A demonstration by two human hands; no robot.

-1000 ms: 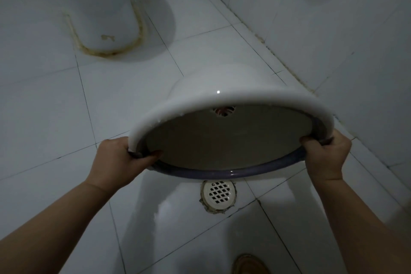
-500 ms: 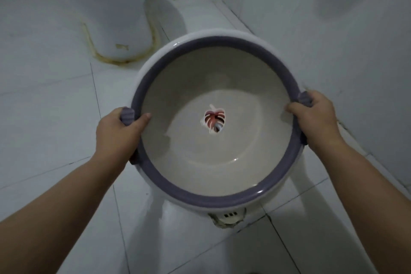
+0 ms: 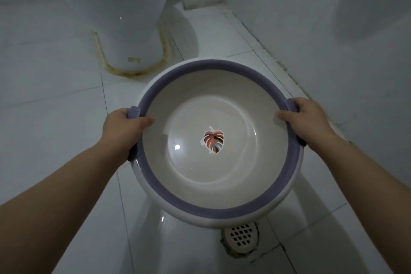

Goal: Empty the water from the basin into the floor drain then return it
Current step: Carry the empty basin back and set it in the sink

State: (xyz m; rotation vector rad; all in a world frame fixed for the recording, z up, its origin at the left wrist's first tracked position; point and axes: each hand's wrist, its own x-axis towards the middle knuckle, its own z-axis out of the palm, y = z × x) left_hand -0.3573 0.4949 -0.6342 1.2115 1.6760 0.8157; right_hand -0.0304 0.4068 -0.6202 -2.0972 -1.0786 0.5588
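Observation:
A round white basin [image 3: 222,198] with a purple rim and a red leaf sticker on its bottom is held level above the floor, mouth up. No pooled water shows inside, only a wet sheen. My left hand [image 3: 124,127] grips the purple handle on its left side, thumb over the rim. My right hand [image 3: 304,118] grips the handle on the right side the same way. The round white floor drain [image 3: 241,238] lies on the tiles just below the basin's near edge, partly hidden by it.
A white toilet base [image 3: 124,29] with a yellowed sealant line stands at the back left. A white tiled wall [image 3: 333,40] runs along the right. The tiled floor [image 3: 178,247] around the drain shines wet.
The basin has swung from tipped steeply over the drain back to level, mouth up. Both hands kept their hold on the handles. The view has shifted forward, so the drain now peeks out below the basin.

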